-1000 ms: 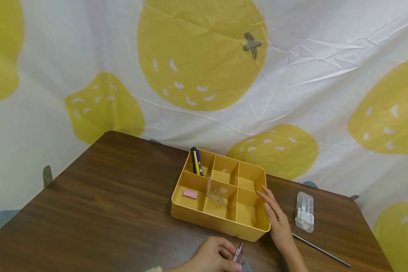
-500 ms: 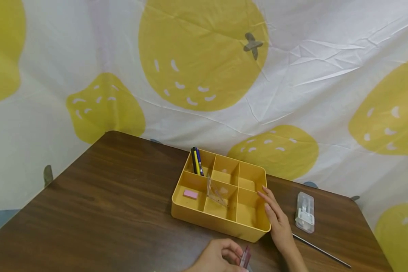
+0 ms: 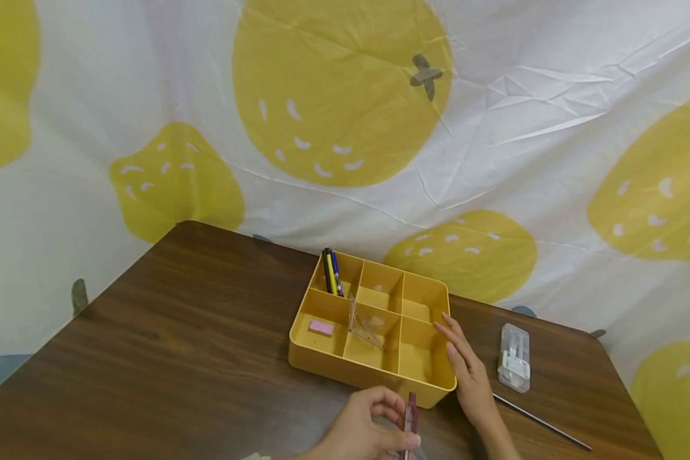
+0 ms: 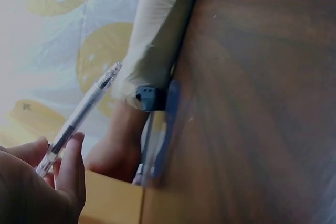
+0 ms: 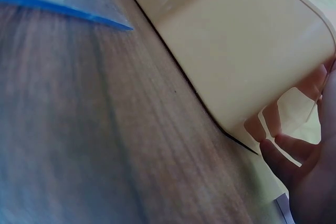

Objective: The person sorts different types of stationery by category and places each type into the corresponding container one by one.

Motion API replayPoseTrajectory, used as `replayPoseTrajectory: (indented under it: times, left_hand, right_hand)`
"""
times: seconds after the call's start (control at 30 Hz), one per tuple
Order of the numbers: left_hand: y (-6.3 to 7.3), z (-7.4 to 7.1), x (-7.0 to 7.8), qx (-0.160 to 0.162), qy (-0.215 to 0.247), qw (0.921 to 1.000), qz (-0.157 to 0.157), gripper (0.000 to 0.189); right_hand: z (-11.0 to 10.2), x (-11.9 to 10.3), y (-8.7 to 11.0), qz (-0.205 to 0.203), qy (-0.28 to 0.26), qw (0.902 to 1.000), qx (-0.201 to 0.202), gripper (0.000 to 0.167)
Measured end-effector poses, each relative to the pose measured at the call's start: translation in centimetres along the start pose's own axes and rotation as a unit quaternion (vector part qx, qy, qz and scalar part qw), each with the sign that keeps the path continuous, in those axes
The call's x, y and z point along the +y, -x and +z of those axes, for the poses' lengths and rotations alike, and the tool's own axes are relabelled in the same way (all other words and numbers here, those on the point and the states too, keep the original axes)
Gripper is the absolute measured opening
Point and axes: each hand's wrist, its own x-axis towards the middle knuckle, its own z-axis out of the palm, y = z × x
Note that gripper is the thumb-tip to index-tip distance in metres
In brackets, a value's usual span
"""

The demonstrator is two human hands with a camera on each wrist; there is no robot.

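- A clear pen (image 3: 410,418) with a dark red inner is being pinched between the thumb and curled fingers of the left hand (image 3: 361,432), low in the centre of the head view, just in front of the yellow organiser tray (image 3: 425,390).
- In the left wrist view the pen (image 4: 79,116) is being held tilted toward the upper middle of the frame.
- The tray's right wall is being touched by the straight, relaxed fingers of the right hand (image 3: 466,370).
- Pens (image 3: 331,273) are being kept in the tray's upper left compartment, a pink eraser (image 3: 321,328) in its lower left one.
- A clear case (image 3: 514,356) and a thin grey rod (image 3: 543,423) are lying on the brown table (image 3: 167,345) at lower right.
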Motion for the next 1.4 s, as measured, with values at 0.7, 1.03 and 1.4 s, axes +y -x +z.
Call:
replayPoseTrajectory:
  times: [0.7,1.03,1.4]
  left_hand:
    - [-1.2,-3.1,8.1,0.02,0.085,0.9859,0.143,0.036]
    - [-2.3,-5.4,11.1,0.109,0.031,0.9763,0.184,0.032]
    - [-3.9,-8.1,14.2,0.172,0.006,0.9545,0.244,0.029]
  right_hand:
    - [0.1,0.4,-0.1,-0.025,-0.003,0.9997,0.001,0.039]
    - [0.1,0.5,0.0,-0.021,-0.005,0.9998,0.003,0.039]
    - [0.4,-3.1,-0.1,-0.019,0.002,0.9998,0.001,0.036]
